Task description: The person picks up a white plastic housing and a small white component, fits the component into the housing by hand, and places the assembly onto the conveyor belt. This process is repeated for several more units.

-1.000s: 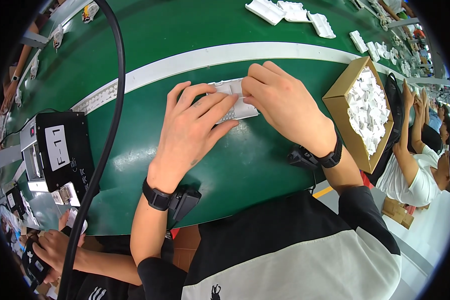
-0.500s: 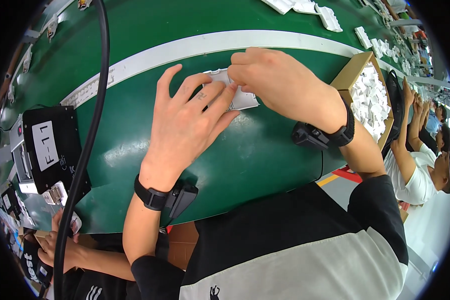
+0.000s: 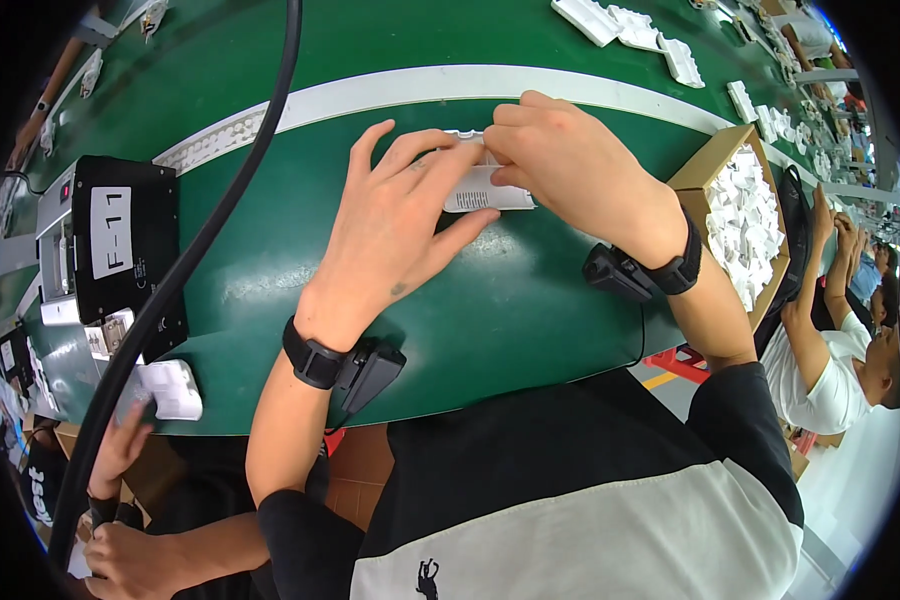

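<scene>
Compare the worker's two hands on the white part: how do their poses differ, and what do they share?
The left hand lies spread, fingers splayed flat over the white part; the right hand is curled, pinching its top edge. The left comes in from below, the right from the side. Both touch the part and wear black wrist straps.

This is a factory assembly line: a long green belt (image 3: 270, 60) with a white stripe (image 3: 390, 90) carries white parts (image 3: 630, 25), a cardboard box (image 3: 745, 215) holds many more, and other workers (image 3: 840, 340) sit alongside.
</scene>
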{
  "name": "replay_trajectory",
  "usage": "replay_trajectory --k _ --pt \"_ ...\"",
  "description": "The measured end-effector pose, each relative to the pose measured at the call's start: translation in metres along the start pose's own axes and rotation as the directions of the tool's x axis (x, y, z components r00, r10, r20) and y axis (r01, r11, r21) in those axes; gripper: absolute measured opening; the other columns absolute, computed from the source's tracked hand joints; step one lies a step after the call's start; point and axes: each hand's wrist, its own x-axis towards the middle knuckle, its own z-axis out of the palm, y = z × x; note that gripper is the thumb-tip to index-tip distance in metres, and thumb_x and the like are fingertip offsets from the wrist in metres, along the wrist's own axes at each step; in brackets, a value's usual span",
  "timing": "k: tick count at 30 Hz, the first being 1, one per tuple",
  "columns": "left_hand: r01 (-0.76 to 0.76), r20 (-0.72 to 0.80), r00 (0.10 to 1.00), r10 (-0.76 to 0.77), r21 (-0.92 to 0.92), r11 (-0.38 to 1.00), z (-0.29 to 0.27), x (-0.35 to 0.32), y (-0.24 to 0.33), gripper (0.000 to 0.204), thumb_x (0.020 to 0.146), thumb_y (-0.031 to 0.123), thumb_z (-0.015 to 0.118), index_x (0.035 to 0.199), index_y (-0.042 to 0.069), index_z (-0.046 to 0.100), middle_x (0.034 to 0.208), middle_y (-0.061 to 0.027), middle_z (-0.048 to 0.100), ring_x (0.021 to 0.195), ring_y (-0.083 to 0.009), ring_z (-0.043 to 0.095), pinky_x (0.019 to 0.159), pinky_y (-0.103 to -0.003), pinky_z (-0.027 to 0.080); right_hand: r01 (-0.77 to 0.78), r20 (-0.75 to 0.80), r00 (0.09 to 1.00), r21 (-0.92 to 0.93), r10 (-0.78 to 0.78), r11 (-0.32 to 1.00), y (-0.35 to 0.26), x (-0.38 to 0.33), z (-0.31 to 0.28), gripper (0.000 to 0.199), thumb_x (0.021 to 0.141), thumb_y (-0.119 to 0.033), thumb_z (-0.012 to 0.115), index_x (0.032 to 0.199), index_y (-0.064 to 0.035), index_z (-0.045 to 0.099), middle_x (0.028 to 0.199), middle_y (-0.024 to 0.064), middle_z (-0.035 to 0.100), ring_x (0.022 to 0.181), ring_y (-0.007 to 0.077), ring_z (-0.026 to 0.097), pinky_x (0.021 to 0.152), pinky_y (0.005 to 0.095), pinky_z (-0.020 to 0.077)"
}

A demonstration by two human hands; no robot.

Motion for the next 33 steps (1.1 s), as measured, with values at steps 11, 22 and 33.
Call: replay_trajectory --k 11,22,33 --pt "0.083 -0.002 0.997 -0.084 -0.033 0.996 0.001 0.001 0.0 0.059 0.08 0.029 0.088 0.129 0.007 0.062 0.127 -0.0081 0.064 0.128 -0.0333 0.054 0.113 -0.057 0.037 0.007 0.211 0.977 0.038 -0.014 0.999 0.005 0.013 -0.005 0.018 0.087 -0.012 0.078 0.102 -0.0069 0.07 0.094 0.0071 0.065 0.098 0.0301 0.066 0.084 0.0405 0.0547" --pt "0.266 -0.137 0.964 -0.228 0.475 0.839 -0.023 0.007 -0.034 0.058 0.087 0.022 0.082 0.142 0.017 0.063 0.145 -0.0148 0.056 0.127 -0.0369 0.056 0.105 -0.05 0.046 -0.484 -0.191 0.831 0.215 0.523 0.848 -0.009 -0.075 -0.082 0.038 0.09 -0.009 0.077 0.127 -0.0072 0.069 0.099 0.0124 0.071 0.085 0.0259 0.068 0.079 0.0358 0.0548" --pt "0.897 -0.712 0.443 -0.545 0.345 0.278 -0.112 -0.173 0.043 0.025 0.095 0.013 0.073 0.119 0.006 0.075 0.128 -0.0147 0.071 0.12 -0.0368 0.065 0.112 -0.05 0.042 -0.802 0.022 0.595 0.072 0.803 0.592 0.099 -0.258 -0.054 0.025 0.101 -0.013 0.067 0.124 -0.0032 0.064 0.082 0.0101 0.064 0.072 0.0188 0.059 0.068 0.035 0.0494"
